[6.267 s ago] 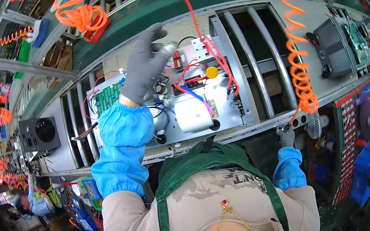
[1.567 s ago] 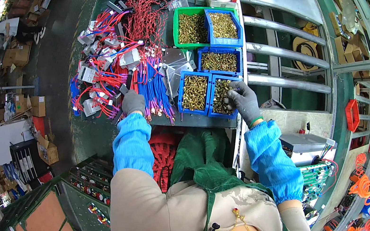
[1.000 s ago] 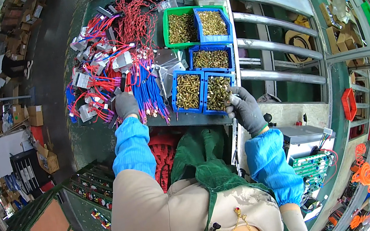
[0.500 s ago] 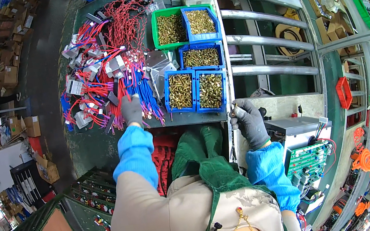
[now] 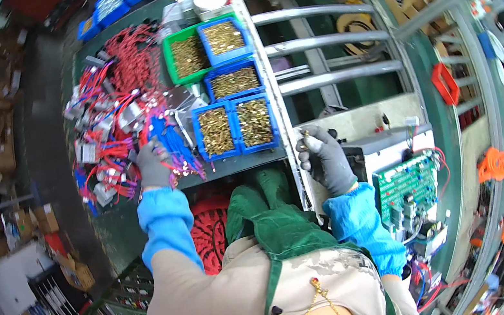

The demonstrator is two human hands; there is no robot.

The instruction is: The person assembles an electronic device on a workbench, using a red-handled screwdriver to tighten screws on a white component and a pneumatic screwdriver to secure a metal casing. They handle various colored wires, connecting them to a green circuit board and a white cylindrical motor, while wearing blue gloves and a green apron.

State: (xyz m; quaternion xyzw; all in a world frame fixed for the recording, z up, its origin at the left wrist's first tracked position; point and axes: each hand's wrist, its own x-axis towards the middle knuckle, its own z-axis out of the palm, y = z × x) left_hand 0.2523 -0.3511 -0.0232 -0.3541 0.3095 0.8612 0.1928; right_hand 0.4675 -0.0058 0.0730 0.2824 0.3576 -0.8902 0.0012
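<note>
My left hand (image 5: 153, 164), in a grey glove with a blue sleeve, rests on a heap of red and blue wire harnesses (image 5: 116, 119), its fingers closed on some of the wires. My right hand (image 5: 324, 161), gloved the same way, pinches a small brass-coloured part (image 5: 307, 139) between thumb and fingers near the workbench edge. Blue bins of brass screws (image 5: 236, 127) stand between the two hands. A white metal chassis (image 5: 387, 144) with a green circuit board (image 5: 407, 183) lies just right of my right hand.
More bins, one green (image 5: 183, 55) and others blue (image 5: 225, 36), stand further back. A grey slatted conveyor rack (image 5: 326, 42) runs along the right. Orange coiled hoses (image 5: 500, 163) hang at far right. Cardboard boxes (image 5: 34, 223) sit on the floor at left.
My right hand has pulled back from the blue bins toward the chassis with a small part. My left hand stays on the wire heap. The view has swung away from the upright assembly seen earliest.
</note>
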